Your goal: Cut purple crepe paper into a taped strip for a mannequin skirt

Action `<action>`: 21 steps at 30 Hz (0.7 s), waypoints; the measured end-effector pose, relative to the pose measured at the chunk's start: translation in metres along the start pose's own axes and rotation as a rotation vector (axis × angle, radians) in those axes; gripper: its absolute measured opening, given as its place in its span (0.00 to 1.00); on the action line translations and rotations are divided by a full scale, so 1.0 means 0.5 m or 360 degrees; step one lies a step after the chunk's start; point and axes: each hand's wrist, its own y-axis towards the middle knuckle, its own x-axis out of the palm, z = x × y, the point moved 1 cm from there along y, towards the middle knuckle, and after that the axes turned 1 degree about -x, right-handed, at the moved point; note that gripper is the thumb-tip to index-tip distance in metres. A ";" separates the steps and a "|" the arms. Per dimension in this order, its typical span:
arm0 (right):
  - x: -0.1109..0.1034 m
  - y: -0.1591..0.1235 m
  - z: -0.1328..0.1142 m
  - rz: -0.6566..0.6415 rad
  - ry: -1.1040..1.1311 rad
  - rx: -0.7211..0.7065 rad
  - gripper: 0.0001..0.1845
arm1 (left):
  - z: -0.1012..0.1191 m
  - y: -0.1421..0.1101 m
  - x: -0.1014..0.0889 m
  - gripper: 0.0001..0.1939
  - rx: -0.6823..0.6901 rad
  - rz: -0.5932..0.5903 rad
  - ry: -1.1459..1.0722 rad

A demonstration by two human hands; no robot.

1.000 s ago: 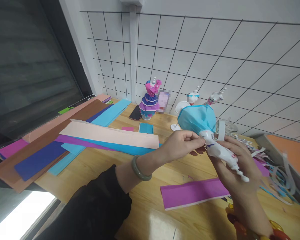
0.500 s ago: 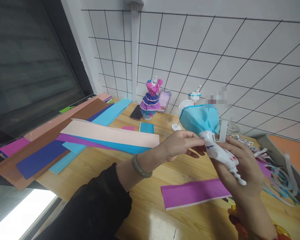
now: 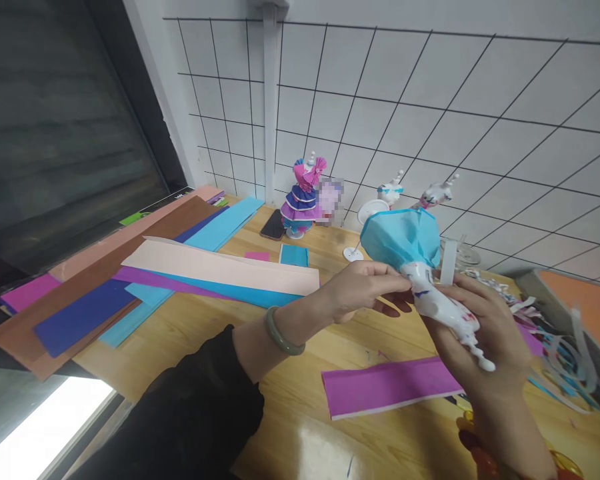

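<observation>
A small white dress-form mannequin (image 3: 443, 307) lies tilted across my right hand (image 3: 495, 327), its beaded neck end pointing down and right. My right fingers are wrapped round its body. Around its waist sits a gathered light-blue crepe paper skirt (image 3: 403, 237), flaring up and away from me. The thumb and forefinger of my left hand (image 3: 370, 290) pinch at the waist, where skirt and body meet; the exact bit between those fingertips is hidden. A short white strip (image 3: 448, 262) sticks up by my right fingers. Below lies a purple crepe paper strip (image 3: 390, 387) on the wooden table.
Crepe paper strips, with a pale pink one (image 3: 230, 267) on top, spread over the left side. Behind stand a finished-looking dressed mannequin (image 3: 303, 203), a phone (image 3: 273, 225) and white stands (image 3: 353, 254). Paper scraps (image 3: 563, 373) and a grey-edged tray (image 3: 580, 320) lie right.
The mannequin has turned slightly, its neck end shifting a little left and down. My left hand stays pinched at the waist. The view has shifted slightly.
</observation>
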 end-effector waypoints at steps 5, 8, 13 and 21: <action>0.000 0.001 0.003 0.0009 -0.0014 -0.0042 0.21 | -0.002 0.001 -0.001 0.07 0.0006 0.0007 -0.0001; 0.000 0.002 0.002 0.0022 -0.0008 -0.0030 0.19 | -0.003 0.001 -0.002 0.07 0.0005 0.0007 -0.0007; 0.003 0.002 -0.003 0.0061 0.0066 0.0065 0.18 | -0.003 0.001 -0.002 0.10 0.0037 -0.0050 0.0026; 0.001 0.004 -0.009 -0.0055 0.0638 0.0932 0.09 | 0.017 -0.030 0.013 0.10 0.0659 0.0418 0.1088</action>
